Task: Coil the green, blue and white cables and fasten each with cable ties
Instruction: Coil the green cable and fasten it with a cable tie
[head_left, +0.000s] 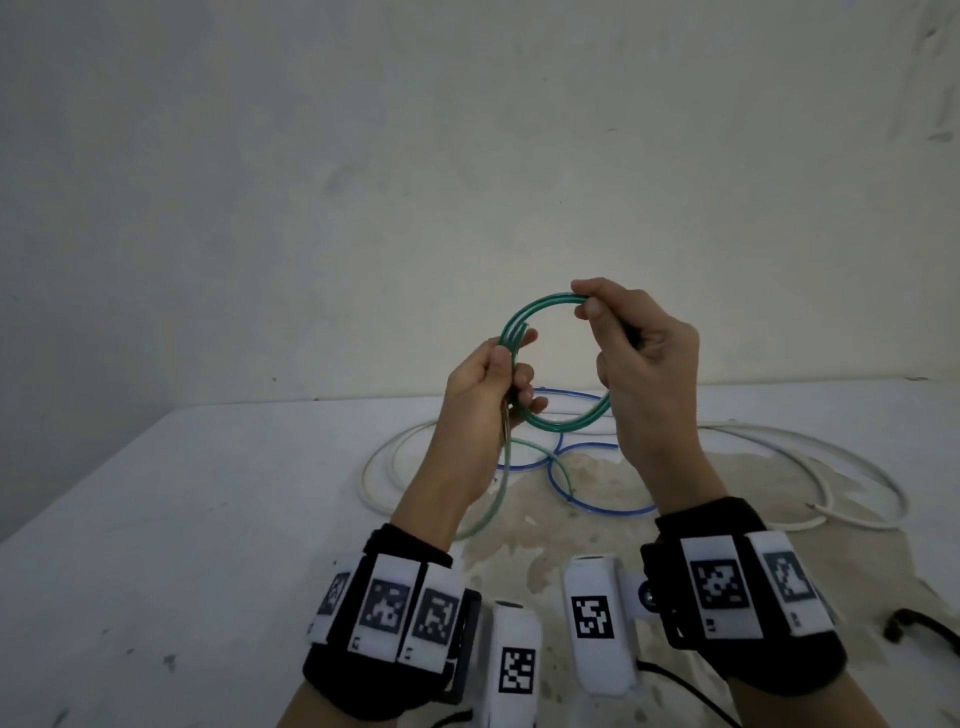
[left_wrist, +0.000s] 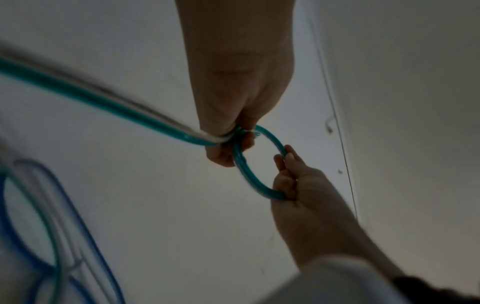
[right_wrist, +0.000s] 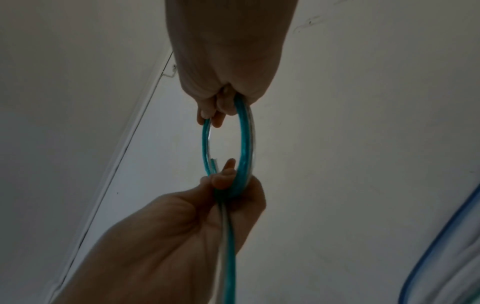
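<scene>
White table (head_left: 208, 519) below both hands. Green cable (head_left: 524, 312) loop held aloft between them: left hand (head_left: 488, 384) grips its near-left side, right hand (head_left: 634, 353) pinches the top-right; tail hangs beneath the left.

Head view looks down, forward; wrist views close, facing fingers; all share green cable (head_left: 524, 312) loop.

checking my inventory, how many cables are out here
3. The green cable is held up as a loop by the left hand and right hand; the blue cable and white cable lie on the table.
</scene>
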